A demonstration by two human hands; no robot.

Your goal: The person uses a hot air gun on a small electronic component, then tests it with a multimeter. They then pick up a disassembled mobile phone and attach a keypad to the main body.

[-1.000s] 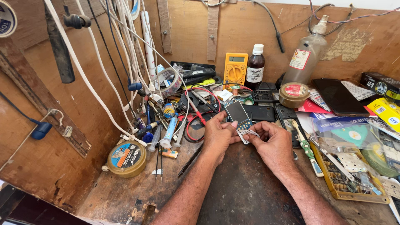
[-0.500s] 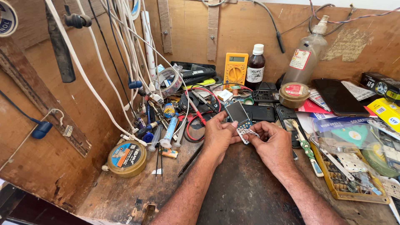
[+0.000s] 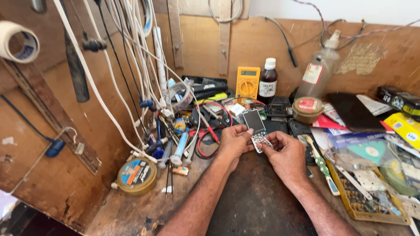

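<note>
Small phone w/ bare keypad is held betw. both hands, just in front of the yellow multimeter; long axis tilted away, screen end far. Left hand and right hand are pinched shut on its lower end, equally near.

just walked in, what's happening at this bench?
A person holds a small phone in both hands above a cluttered workbench. The left hand grips its left side; the right hand supports it from the right, its fingers at the white keypad end. The screen is dark. A yellow multimeter, a dark bottle and loose tools lie behind.
</note>
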